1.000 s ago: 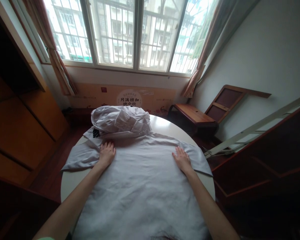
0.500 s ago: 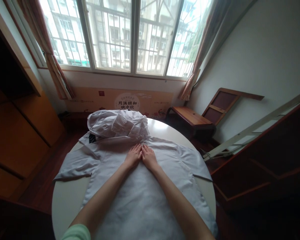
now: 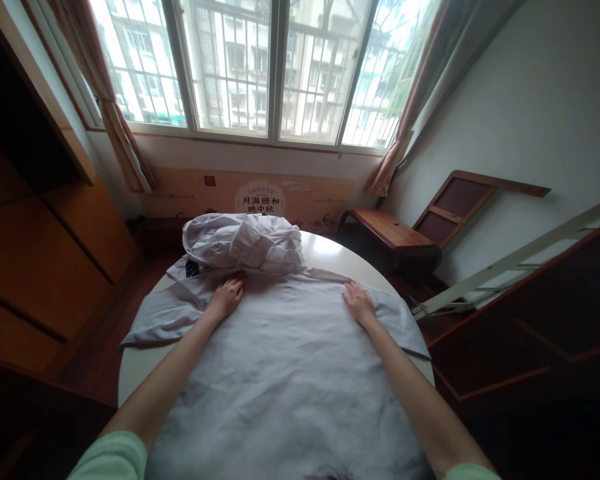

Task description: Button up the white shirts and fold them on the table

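Observation:
A light grey short-sleeved shirt (image 3: 290,353) lies spread over a round white table, its sleeves reaching out to both sides. My left hand (image 3: 227,296) rests flat on its upper left part, fingers stretched toward the far edge. On the upper right part, near the shoulder, my right hand (image 3: 359,303) lies flat with its fingers out. Neither hand holds anything. Just beyond my left hand sits a crumpled heap of pale grey cloth (image 3: 245,241); a small dark patch shows at its left side.
The white table (image 3: 143,373) shows its rim at both sides. Behind it stand a long printed box (image 3: 310,193) under the barred window and a wooden bench (image 3: 393,228). Orange-brown cabinets (image 3: 40,273) are at left; a dark wooden panel (image 3: 545,320) leans at right.
My hands have moved apart from the middle of the shirt, the left one to the left and the right one to the right. The view has shifted slightly.

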Demonstrator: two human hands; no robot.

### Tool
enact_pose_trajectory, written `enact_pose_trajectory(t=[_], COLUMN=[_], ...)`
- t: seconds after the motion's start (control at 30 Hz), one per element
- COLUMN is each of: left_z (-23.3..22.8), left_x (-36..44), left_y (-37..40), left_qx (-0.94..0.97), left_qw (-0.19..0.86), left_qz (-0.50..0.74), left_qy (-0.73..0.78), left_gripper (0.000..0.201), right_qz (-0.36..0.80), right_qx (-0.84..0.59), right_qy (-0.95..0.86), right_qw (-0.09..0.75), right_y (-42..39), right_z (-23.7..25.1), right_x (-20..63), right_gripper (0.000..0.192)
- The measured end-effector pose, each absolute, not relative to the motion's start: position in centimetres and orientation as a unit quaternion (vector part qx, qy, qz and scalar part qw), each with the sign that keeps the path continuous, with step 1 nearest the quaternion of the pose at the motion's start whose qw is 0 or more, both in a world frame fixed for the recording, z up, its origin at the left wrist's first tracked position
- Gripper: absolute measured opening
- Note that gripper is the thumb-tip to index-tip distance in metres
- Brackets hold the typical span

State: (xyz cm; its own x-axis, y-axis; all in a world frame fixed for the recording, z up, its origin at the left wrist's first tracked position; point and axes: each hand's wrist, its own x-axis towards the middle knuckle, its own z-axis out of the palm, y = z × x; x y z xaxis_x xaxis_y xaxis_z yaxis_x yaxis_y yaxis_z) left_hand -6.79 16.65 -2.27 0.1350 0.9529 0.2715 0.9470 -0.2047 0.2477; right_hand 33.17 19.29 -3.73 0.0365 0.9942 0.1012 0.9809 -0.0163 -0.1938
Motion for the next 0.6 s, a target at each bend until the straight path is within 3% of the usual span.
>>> enact_pose_trajectory(t=[0.13,0.23,0.33,0.6], left_z=[-1.6,-2.6,-3.9,-4.1], left_x=[-4.1,-1.6,0.4,4.8], left_y=[13.9,9.7,6.0,3.1], left_qx=[0.724,0.789,0.854,0.859], left_qw=[0.003,0.016,0.055,0.085], left_qz=[0.201,0.216,0.163,0.130], left_qy=[0.660,0.575,0.491,0.487], left_gripper=[0.043,0.045,0.046,0.052], right_qz=[0.027,-0.006,0.018,0.046], right_qx=[-0.731,-0.599,-0.532,-0.551], right_qy=[-0.672,-0.777,-0.830,-0.820], right_qw=[0.113,0.192,0.165,0.149], right_y=[16.1,10.6,5.4,1.7], right_z=[-2.1,-2.9,-4.6,-4.5], right_x=[30.6,28.3,26.4,21.2], right_gripper=[0.055,0.052,0.047,0.048])
